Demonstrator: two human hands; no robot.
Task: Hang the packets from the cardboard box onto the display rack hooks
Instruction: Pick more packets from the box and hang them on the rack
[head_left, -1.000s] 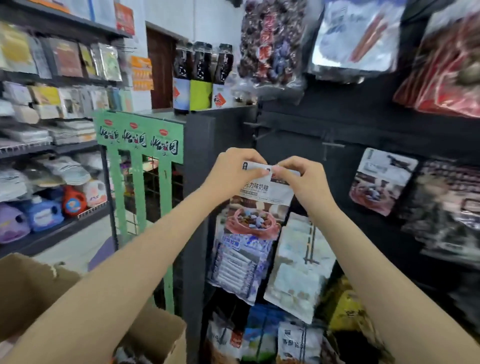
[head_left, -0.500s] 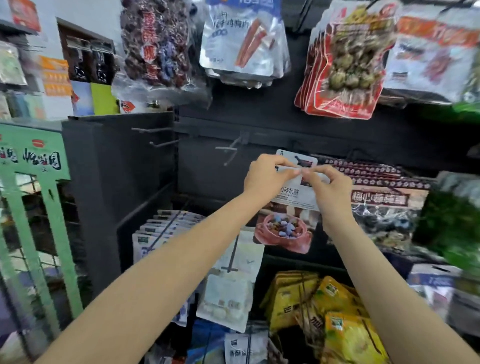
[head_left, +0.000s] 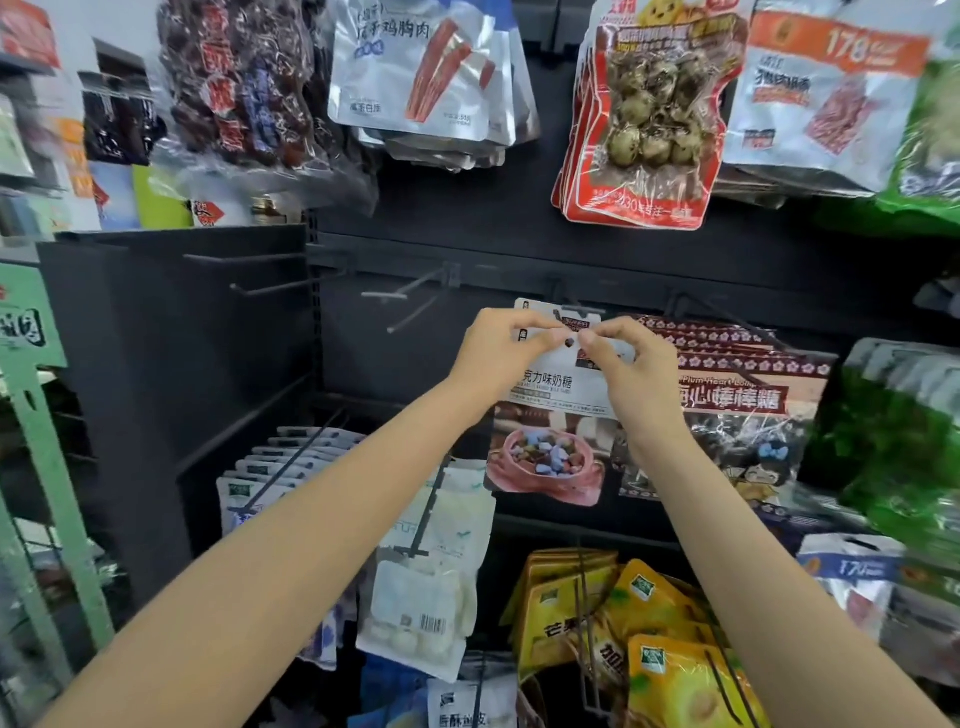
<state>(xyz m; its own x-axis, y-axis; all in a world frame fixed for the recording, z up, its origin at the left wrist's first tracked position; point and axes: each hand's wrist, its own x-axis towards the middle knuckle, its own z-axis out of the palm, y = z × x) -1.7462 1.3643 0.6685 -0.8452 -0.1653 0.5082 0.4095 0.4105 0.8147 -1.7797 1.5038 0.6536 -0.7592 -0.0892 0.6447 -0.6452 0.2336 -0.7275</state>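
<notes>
A white paper candy packet with a pink bowl picture (head_left: 545, 415) hangs in front of the black metal display rack (head_left: 519, 249). The left hand (head_left: 498, 353) and right hand (head_left: 631, 364) both pinch its top edge. Just right of it hang dark red lollipop packets (head_left: 743, 395); below it, yellow bags (head_left: 649, 623).

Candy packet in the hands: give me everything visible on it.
The candy packet is a flat, glossy plastic pouch: white upper half with dark printed characters, lower half picturing a pink bowl of coloured candies. It hangs roughly upright before the black rack panel. The left hand and right hand pinch its top edge on either side of the small hang hole, right at a dark hook. An identical packet's header shows just behind it.
</notes>
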